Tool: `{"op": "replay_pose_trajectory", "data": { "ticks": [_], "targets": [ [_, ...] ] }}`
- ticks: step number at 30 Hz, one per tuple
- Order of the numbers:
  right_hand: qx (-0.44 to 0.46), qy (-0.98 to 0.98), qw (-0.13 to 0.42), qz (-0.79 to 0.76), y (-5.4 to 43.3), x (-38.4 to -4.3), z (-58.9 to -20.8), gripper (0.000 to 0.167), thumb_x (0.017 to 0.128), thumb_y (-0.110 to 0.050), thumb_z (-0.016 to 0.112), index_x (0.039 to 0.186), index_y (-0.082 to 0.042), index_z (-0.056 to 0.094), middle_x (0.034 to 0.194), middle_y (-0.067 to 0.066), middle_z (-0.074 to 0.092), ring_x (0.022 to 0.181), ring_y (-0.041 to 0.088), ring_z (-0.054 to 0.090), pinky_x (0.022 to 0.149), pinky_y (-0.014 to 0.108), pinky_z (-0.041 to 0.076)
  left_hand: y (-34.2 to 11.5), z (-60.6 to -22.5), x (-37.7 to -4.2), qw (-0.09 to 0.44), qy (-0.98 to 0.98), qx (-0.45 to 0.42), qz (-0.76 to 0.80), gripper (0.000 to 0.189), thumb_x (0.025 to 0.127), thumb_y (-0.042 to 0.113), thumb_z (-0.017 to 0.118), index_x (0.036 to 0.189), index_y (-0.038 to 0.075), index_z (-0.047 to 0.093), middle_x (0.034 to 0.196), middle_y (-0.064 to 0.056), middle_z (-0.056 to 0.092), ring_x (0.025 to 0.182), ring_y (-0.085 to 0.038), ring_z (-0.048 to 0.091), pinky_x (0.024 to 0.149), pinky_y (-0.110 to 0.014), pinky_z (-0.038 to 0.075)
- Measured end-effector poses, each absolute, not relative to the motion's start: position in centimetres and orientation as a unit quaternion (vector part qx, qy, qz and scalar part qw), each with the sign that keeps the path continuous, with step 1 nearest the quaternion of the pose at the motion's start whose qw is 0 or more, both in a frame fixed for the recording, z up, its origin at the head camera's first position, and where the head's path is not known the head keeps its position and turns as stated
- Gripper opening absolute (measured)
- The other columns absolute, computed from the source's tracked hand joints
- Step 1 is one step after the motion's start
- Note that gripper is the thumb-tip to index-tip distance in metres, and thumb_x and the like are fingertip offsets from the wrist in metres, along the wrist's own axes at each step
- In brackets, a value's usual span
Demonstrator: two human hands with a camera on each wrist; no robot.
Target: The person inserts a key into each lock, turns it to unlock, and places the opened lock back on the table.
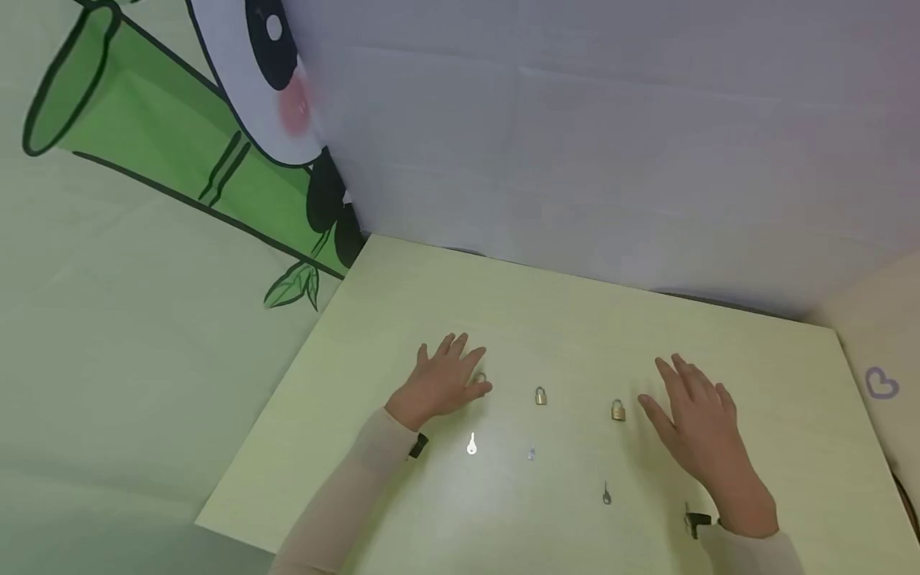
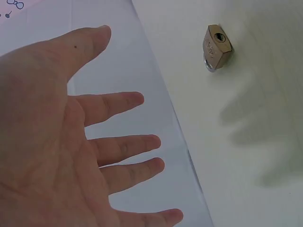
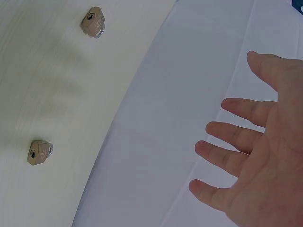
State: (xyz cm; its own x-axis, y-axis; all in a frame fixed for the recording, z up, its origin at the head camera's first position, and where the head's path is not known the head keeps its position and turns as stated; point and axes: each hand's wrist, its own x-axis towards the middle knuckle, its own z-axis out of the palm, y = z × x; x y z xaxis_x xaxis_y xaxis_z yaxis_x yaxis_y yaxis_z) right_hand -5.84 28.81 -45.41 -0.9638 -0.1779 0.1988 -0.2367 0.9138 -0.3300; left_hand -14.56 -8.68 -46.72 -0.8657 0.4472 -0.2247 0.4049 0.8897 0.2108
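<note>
Three small brass padlocks lie in a row across the table. My left hand hovers with fingers spread over the left padlock, hiding most of it. The middle padlock lies between my hands. Just left of my right hand, whose fingers are extended and hold nothing, is the right padlock. Nearer the front lie a bright key, a small shiny piece and a darker key. One padlock shows its keyhole in the left wrist view; the right wrist view has two.
The pale table backs onto a light cloth wall. Cloth with a green bamboo print hangs at the left, and a panel with a purple heart stands at the right. Dark wrist cameras sit below both hands.
</note>
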Motion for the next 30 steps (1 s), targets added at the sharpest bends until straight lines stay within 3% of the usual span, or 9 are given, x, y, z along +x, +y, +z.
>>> {"op": "replay_pose_trajectory", "data": {
  "ticks": [6, 8, 11, 14, 18, 30],
  "targets": [
    [0.107, -0.976, 0.079, 0.173, 28.6, -5.8, -45.6, 0.06, 0.101, -0.032, 0.059, 0.147, -0.001, 0.038, 0.149, 0.031, 0.036, 0.133, 0.051, 0.033, 0.1, 0.076, 0.016, -8.3, -48.6, -14.9, 0.138, 0.963, 0.217, 0.077, 0.062, 0.099, 0.057, 0.05, 0.148, 0.019, 0.045, 0.153, -0.014, 0.038, 0.142, -0.035, 0.032, 0.103, -0.067, 0.029],
    [0.108, -0.976, 0.079, 0.171, 28.6, -5.8, -45.7, 0.06, 0.101, -0.032, 0.06, 0.147, -0.001, 0.038, 0.149, 0.03, 0.036, 0.133, 0.05, 0.033, 0.1, 0.076, 0.017, -8.2, -49.0, -15.1, 0.137, 0.964, 0.217, 0.075, 0.057, 0.099, 0.055, 0.051, 0.137, 0.013, 0.054, 0.139, -0.013, 0.05, 0.13, -0.032, 0.045, 0.097, -0.06, 0.038],
    [0.109, -0.976, 0.081, 0.17, 28.6, -5.8, -45.7, 0.06, 0.1, -0.031, 0.061, 0.147, -0.002, 0.039, 0.149, 0.03, 0.036, 0.134, 0.049, 0.033, 0.1, 0.076, 0.018, -7.9, -49.4, -15.4, 0.136, 0.966, 0.21, 0.068, 0.046, 0.098, 0.054, 0.054, 0.107, 0.008, 0.062, 0.107, -0.008, 0.058, 0.098, -0.026, 0.056, 0.079, -0.046, 0.046],
    [0.11, -0.976, 0.081, 0.169, 28.5, -5.8, -45.7, 0.06, 0.099, -0.031, 0.063, 0.146, -0.002, 0.04, 0.148, 0.03, 0.037, 0.134, 0.049, 0.033, 0.1, 0.076, 0.019, -7.7, -49.8, -15.7, 0.14, 0.969, 0.193, 0.063, 0.045, 0.097, 0.053, 0.057, 0.082, 0.011, 0.056, 0.08, -0.003, 0.051, 0.071, -0.02, 0.05, 0.061, -0.036, 0.043],
    [0.109, -0.977, 0.078, 0.168, 28.6, -5.7, -45.9, 0.061, 0.099, -0.031, 0.063, 0.147, -0.002, 0.04, 0.148, 0.03, 0.037, 0.134, 0.049, 0.033, 0.1, 0.076, 0.018, -7.2, -50.3, -16.2, 0.146, 0.972, 0.166, 0.077, 0.048, 0.096, 0.052, 0.06, 0.067, 0.014, 0.049, 0.063, 0.002, 0.041, 0.056, -0.013, 0.039, 0.049, -0.029, 0.034],
    [0.107, -0.977, 0.086, 0.166, 28.7, -5.3, -46.1, 0.06, 0.097, -0.031, 0.065, 0.144, -0.001, 0.043, 0.147, 0.029, 0.039, 0.133, 0.049, 0.035, 0.098, 0.076, 0.021, -6.1, -51.0, -17.0, 0.157, 0.976, 0.119, 0.092, 0.054, 0.088, 0.052, 0.071, 0.059, 0.016, 0.043, 0.055, 0.005, 0.03, 0.05, -0.01, 0.029, 0.046, -0.026, 0.026]
  ]
}}
